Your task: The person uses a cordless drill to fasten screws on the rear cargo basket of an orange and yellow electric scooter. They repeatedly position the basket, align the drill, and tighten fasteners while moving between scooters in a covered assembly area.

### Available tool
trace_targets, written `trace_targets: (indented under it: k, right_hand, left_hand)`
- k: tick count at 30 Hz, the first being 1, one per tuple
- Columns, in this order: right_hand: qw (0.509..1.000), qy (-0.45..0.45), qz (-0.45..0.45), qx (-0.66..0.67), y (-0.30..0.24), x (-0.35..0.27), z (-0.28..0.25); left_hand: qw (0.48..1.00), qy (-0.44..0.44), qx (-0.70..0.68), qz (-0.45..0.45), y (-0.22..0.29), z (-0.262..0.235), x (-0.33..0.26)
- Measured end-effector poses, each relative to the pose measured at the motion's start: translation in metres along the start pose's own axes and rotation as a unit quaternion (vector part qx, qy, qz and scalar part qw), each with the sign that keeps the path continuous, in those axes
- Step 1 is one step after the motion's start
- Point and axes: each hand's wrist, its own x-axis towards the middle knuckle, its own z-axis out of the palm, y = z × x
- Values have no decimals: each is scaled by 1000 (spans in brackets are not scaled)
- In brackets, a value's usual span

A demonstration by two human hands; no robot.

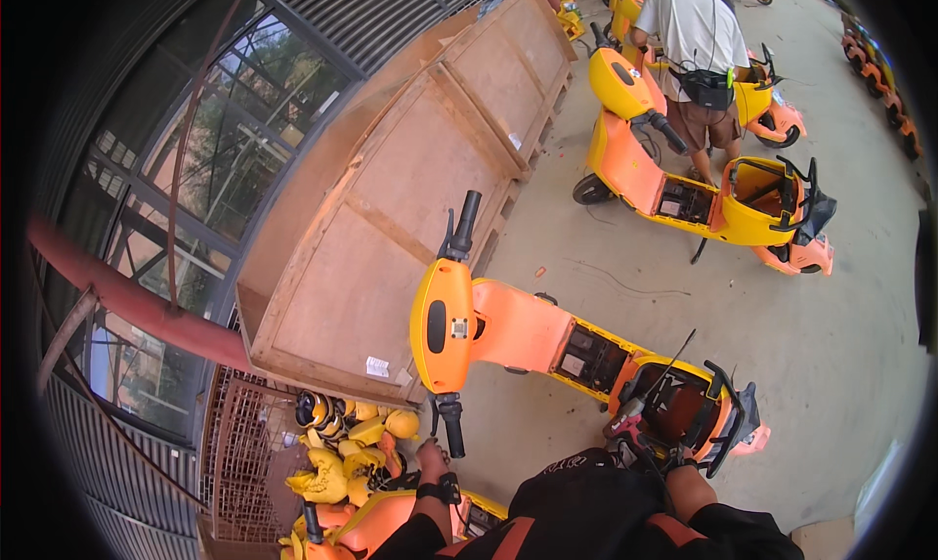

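An orange-and-yellow scooter (523, 318) stands crosswise in front of me, its floor compartment (589, 357) uncovered and its seat bucket (676, 404) without a seat. My left hand (432, 458) is beside the near handlebar grip (451, 425). Its fingers look partly bent, and whether they touch the brake lever is unclear. Close to the seat bucket, my right hand (681, 458) appears closed on the handle of a red-and-black power drill (625, 429). The drill's long thin bit slants up across the bucket. My sleeve and body hide part of the drill.
A large wooden crate (391, 223) lines the left side. Yellow scooter parts (342, 462) are heaped by a rusty wire cage (244, 452). Another scooter (630, 164) stands beyond, with a person in a white shirt (692, 32) bending behind it. A second orange scooter (386, 521) is below my left arm.
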Motion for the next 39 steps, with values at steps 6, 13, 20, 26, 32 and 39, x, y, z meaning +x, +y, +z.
trace_targets:
  k: [6,13,20,26,32,39]
  right_hand:
    - [1000,-18,-5,-20,9,-13,2]
    - [999,-15,10,-26,20,-16,-19]
    - [998,-38,-4,-50,21,-16,-19]
    - [997,-49,-9,-55,14,-12,-18]
    - [997,-49,-29,-43,9,5,-19]
    - [941,-105,-159,-281,-12,-2,-30]
  left_hand:
    - [975,200,25,94,-10,7,2]
    - [924,325,121,160,17,66,-50]
    - [912,305,181,206,15,54,-44]
    - [922,287,152,210,14,52,-37]
    - [929,265,169,195,16,62,-41]
    - [910,298,196,210,13,51,-44]
